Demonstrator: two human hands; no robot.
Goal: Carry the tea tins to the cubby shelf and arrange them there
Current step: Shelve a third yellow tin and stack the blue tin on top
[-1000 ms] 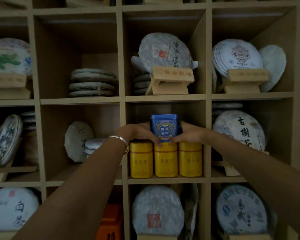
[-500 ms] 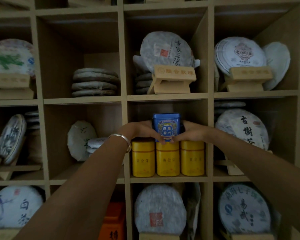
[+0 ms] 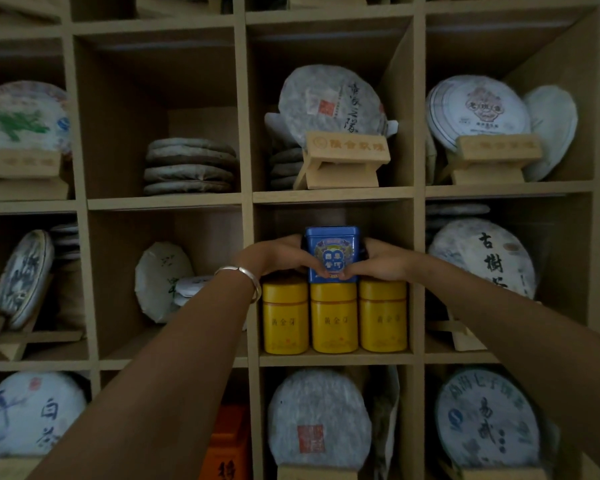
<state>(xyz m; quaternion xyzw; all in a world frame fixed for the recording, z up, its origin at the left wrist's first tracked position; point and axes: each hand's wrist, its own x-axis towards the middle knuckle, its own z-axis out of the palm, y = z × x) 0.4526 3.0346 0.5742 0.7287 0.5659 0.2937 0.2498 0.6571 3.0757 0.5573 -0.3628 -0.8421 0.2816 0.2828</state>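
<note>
A: Holding what? Where?
B: Left hand (image 3: 274, 259) and right hand (image 3: 383, 261) both gripped the blue tin (image 3: 332, 254), sitting atop the middle yellow tin (image 3: 334, 317), centre cubby (image 3: 333, 358).
A: Handling?
B: Probably light, rigid, slick; grip the side walls.

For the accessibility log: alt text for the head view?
Both hands, left hand and right hand, hold a blue tea tin atop the middle of three yellow tins in a cubby shelf; surrounding cubbies hold wrapped tea cakes.

3 yellow tins (image 3: 334, 317) in a row — 1 blue tin (image 3: 332, 252) on top — 2 hands (image 3: 274, 258).
</note>
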